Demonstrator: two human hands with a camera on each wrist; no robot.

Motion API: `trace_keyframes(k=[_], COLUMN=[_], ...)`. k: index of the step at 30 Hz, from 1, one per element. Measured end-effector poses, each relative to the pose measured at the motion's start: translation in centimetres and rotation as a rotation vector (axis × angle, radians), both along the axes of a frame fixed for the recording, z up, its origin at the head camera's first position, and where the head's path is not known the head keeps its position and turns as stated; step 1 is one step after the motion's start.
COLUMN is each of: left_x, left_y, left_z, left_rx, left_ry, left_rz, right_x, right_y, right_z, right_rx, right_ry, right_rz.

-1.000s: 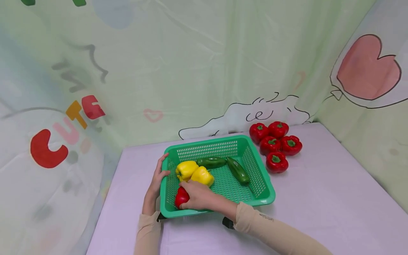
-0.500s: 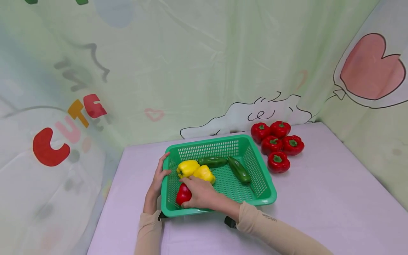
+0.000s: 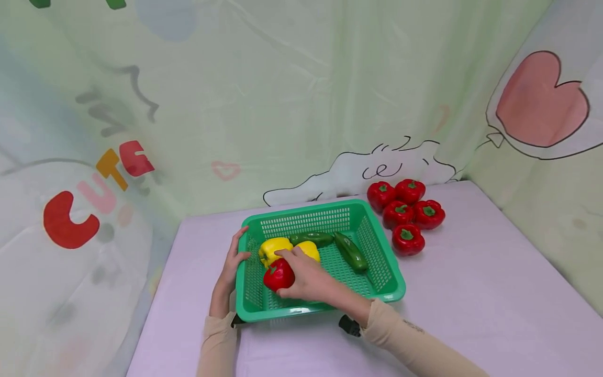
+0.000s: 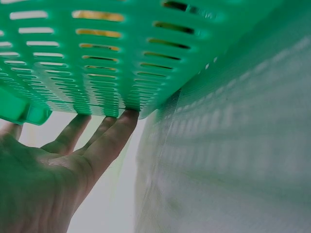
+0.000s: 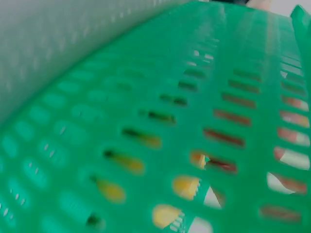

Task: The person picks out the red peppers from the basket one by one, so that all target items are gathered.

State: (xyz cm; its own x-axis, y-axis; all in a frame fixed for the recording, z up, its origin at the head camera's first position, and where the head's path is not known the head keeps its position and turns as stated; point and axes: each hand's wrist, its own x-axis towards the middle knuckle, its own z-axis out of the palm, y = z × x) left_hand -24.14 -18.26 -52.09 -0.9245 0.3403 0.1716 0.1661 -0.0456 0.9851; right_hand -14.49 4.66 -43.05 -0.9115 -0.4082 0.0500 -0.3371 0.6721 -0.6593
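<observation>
My right hand (image 3: 306,275) grips a red bell pepper (image 3: 279,276) over the near left part of a green plastic basket (image 3: 282,313). Two yellow bell peppers (image 3: 272,248) lie beside the pepper, one partly covered by the hand. Farther back in the basket are two long green peppers (image 3: 350,252). My left hand (image 3: 229,267) holds the basket's left side, its thumb over the rim. In the left wrist view, fingers (image 4: 114,138) extend against the slotted outer wall. The right wrist view shows the wall from outside, with the right hand hidden behind it.
Several red bell peppers (image 3: 407,240) stand grouped on the pale lilac tablecloth (image 3: 476,283), just right of the basket. Behind the table hangs a printed pale green curtain (image 3: 282,104), with its side parts at the left and right.
My right hand has lifted the red pepper slightly and moved it right and away from the basket's near left corner, turning its stem upward. The left hand stays at the basket's side.
</observation>
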Motion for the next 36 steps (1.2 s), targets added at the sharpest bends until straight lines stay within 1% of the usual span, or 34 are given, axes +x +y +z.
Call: trace_keyframes(k=[2, 4, 10, 13, 16, 22, 27, 33, 36], left_x=[0.0, 0.0, 0.2, 0.3, 0.4, 0.4, 0.2, 0.1, 0.1], left_y=[-0.1, -0.1, 0.0, -0.1, -0.2, -0.2, -0.1, -0.3, -0.3], left_z=[-0.1, -0.1, 0.0, 0.0, -0.1, 0.0, 0.0, -0.1, -0.1], left_rx=[0.004, 0.005, 0.022, 0.027, 0.022, 0.007, 0.004, 0.006, 0.002], left_ry=[0.002, 0.003, -0.004, -0.008, -0.014, -0.015, -0.007, -0.005, -0.005], left_rz=[-0.002, -0.007, -0.014, -0.011, -0.011, -0.01, -0.019, -0.02, -0.017], right_x=[-0.1, -0.2, -0.2, -0.1, 0.0, 0.2, 0.3, -0.1, -0.2], right_y=[0.5, 1.2, 3.0, 3.9, 4.7, 6.8, 8.6, 10.8, 11.8], right_z=[0.3, 0.6, 1.9, 2.2, 2.2, 2.3, 2.4, 2.6, 3.0], right_rx=[-0.035, -0.062, -0.108, -0.118, -0.137, -0.181, -0.206, -0.223, -0.239], right_ry=[-0.03, -0.036, -0.013, -0.009, -0.004, 0.0, 0.034, 0.079, 0.064], right_rz=[-0.02, -0.047, -0.143, -0.175, -0.191, -0.195, -0.213, -0.236, -0.249])
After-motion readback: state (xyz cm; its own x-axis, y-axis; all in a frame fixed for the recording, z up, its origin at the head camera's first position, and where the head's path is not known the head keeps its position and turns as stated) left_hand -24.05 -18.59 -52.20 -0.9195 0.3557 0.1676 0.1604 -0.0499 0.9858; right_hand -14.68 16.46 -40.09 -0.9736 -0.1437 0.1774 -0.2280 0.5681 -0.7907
